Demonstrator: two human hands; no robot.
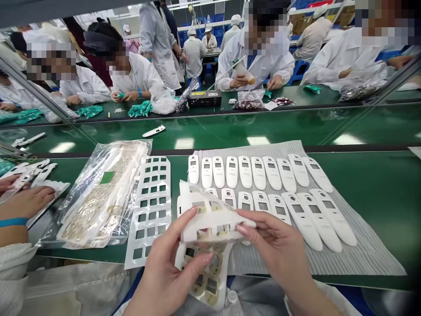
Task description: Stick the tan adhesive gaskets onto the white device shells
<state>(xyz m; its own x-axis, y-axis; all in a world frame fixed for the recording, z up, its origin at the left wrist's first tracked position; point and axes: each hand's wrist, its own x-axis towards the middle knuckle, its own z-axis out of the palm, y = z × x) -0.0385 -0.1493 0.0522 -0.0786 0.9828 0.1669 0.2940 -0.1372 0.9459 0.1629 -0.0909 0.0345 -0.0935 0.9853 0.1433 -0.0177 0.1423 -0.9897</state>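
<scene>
Head view: white sheet (210, 219) pinched between both hands (171, 267) (276, 250).

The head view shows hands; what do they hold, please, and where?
A white die-cut sheet, pinched at opposite edges by the left hand and right hand.

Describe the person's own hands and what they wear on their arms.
The left hand and the right hand are bare, with slim fingers and no gloves, rings or wristbands showing. A white work-coat sleeve shows at the bottom edge of the view.
</scene>
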